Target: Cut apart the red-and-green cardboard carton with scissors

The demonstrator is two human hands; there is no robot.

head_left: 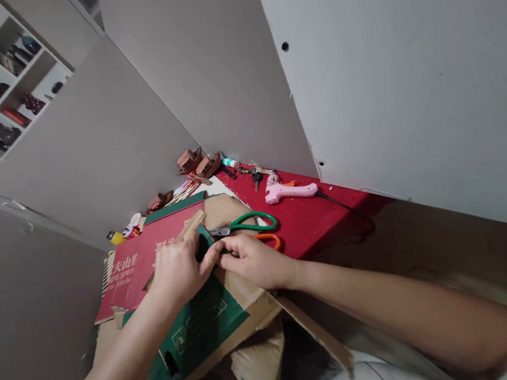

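Observation:
Over a flattened cardboard box (249, 291) with green and red print, my two hands meet. My left hand (177, 267) is closed around a small dark green piece (203, 241). Thumb and fingers of my right hand (254, 262) pinch at the lower right side of that piece; whether they hold a separate part is hidden. Green-handled scissors (253, 221) lie just beyond my right hand, blades toward the piece. An orange handle (270, 240) shows partly behind my right hand.
On the red tabletop (307, 233) lie a pink glue gun (289, 190) with a black cord and keys (256, 174). Small brown model boats (206, 165) stand at the back near grey panels. A yellow container (115, 238) is at the left.

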